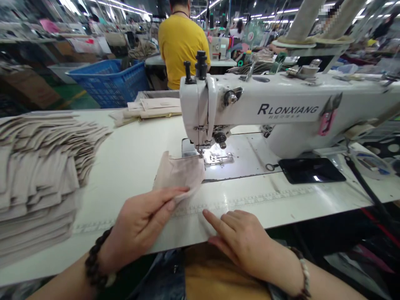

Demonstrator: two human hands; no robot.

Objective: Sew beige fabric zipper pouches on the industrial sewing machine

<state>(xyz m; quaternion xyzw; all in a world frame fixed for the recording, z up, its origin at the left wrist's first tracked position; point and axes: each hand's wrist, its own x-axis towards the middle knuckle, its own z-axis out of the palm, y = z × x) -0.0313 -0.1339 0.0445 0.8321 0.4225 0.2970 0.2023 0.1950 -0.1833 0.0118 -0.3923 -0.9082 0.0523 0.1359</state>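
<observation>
A beige fabric piece [179, 171] lies under the needle area of a white sewing machine [250, 98], its upper right corner by the presser foot. My left hand [142, 218] pinches the lower edge of this fabric between thumb and fingers. To its right, my right hand [239, 235] is at the table's front edge, apart from the fabric. Its index finger points forward over the printed ruler strip [250, 202]; the other fingers are loosely bent, and nothing shows in them.
Stacked beige fabric pieces [37, 166] cover the table's left side. More folded pieces [159, 107] lie behind the needle. A black phone [312, 171] rests at the right. Beyond are a blue basket [109, 81] and a person in yellow [183, 46].
</observation>
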